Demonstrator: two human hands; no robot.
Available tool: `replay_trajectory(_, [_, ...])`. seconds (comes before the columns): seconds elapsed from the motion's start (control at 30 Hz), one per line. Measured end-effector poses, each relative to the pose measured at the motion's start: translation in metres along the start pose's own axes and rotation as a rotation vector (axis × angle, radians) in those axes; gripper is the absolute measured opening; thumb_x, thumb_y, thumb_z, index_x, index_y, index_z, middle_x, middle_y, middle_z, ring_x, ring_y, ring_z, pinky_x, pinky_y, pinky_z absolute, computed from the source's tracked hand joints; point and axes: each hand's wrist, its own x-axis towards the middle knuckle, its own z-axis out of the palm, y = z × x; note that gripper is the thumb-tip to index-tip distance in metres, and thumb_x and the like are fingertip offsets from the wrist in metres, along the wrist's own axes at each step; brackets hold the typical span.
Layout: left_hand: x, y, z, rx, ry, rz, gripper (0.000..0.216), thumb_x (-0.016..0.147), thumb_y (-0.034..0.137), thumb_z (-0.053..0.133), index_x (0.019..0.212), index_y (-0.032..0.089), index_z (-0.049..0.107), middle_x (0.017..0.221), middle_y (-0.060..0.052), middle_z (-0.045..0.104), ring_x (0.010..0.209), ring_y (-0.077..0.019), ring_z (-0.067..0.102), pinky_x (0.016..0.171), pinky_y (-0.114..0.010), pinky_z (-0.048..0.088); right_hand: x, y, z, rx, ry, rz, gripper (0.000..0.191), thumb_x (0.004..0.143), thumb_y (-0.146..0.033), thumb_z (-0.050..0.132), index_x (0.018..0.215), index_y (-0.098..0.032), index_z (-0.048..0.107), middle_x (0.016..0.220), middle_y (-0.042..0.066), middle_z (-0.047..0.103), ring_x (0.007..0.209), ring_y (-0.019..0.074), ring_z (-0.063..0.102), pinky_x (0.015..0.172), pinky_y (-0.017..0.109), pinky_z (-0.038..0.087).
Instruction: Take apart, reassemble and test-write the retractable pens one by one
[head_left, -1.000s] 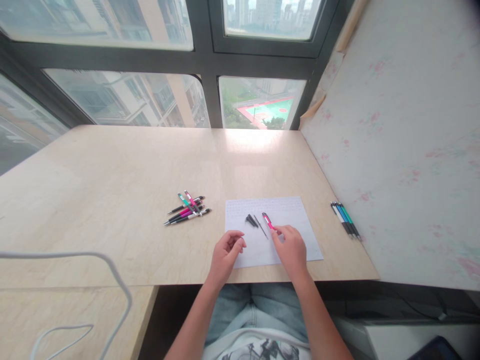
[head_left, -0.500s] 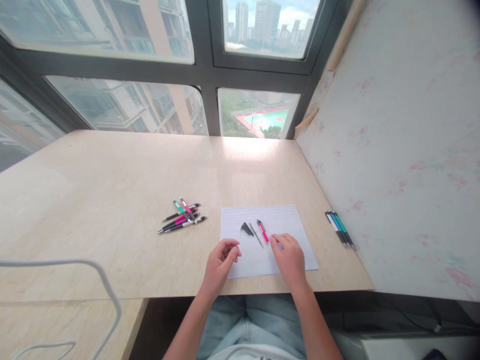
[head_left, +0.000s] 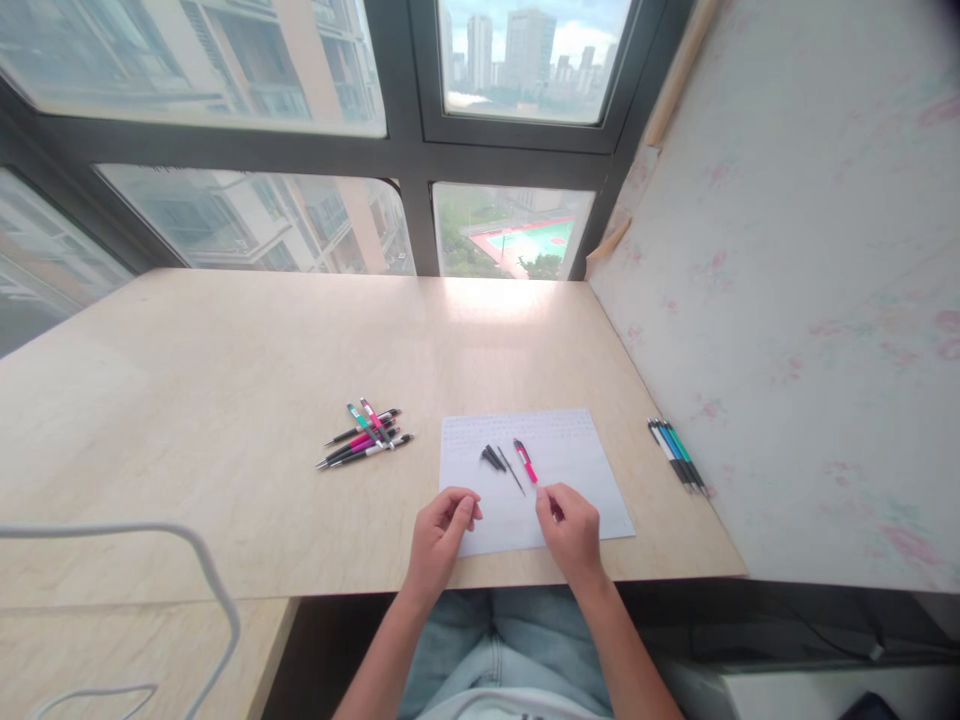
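Observation:
A white sheet of paper (head_left: 570,460) lies near the desk's front edge. On it rest a pink pen barrel (head_left: 525,461), a thin dark refill (head_left: 513,471) and small black pen parts (head_left: 492,458). My right hand (head_left: 570,530) sits just below the pink barrel with fingers curled in a pinch; what they hold is too small to see. My left hand (head_left: 441,533) rests at the paper's lower left corner, its fingers curled loosely together.
A pile of several pens (head_left: 364,436) lies left of the paper. Several more pens (head_left: 677,455) lie in a row by the right wall panel (head_left: 787,300). A white cable (head_left: 202,570) loops at the lower left. Windows stand behind the wooden desk (head_left: 225,350).
My right hand has drawn back from the pink barrel toward me, leaving it on the paper. The left hand has barely moved.

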Motion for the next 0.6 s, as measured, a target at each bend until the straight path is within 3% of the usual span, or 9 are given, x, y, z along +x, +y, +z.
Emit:
replay_trajectory(0.13, [-0.002, -0.002, 0.0, -0.026, 0.034, 0.013, 0.024, 0.09, 0.036, 0.054, 0.084, 0.017, 0.065, 0.068, -0.003, 0.064, 0.06, -0.0137, 0.053, 0.058, -0.025, 0.042, 0.001, -0.001, -0.002, 0.032, -0.033, -0.019, 0.034, 0.092, -0.023, 0.047, 0.059, -0.019, 0.048, 0.055, -0.003, 0.044, 0.052, 0.0109, 0.042, 0.055, 0.024, 0.033])
replay_trajectory(0.43, [-0.003, -0.007, -0.004, -0.1, 0.162, -0.009, 0.028, 0.09, 0.04, 0.053, 0.08, 0.016, 0.065, 0.066, -0.001, 0.062, 0.057, -0.0122, 0.05, 0.056, -0.024, 0.04, 0.004, 0.001, -0.006, 0.107, -0.002, 0.227, 0.035, 0.091, -0.031, 0.048, 0.059, -0.018, 0.052, 0.053, -0.004, 0.046, 0.05, 0.0107, 0.043, 0.051, 0.023, 0.033])
replay_trajectory(0.6, [0.0, -0.012, -0.007, -0.188, 0.196, -0.06, 0.028, 0.089, 0.041, 0.055, 0.081, 0.016, 0.065, 0.067, -0.002, 0.061, 0.058, -0.0118, 0.049, 0.054, -0.023, 0.039, 0.002, -0.003, -0.007, 0.047, 0.035, 0.167, 0.038, 0.092, -0.03, 0.045, 0.057, -0.019, 0.049, 0.053, -0.004, 0.041, 0.05, 0.011, 0.039, 0.052, 0.024, 0.032])
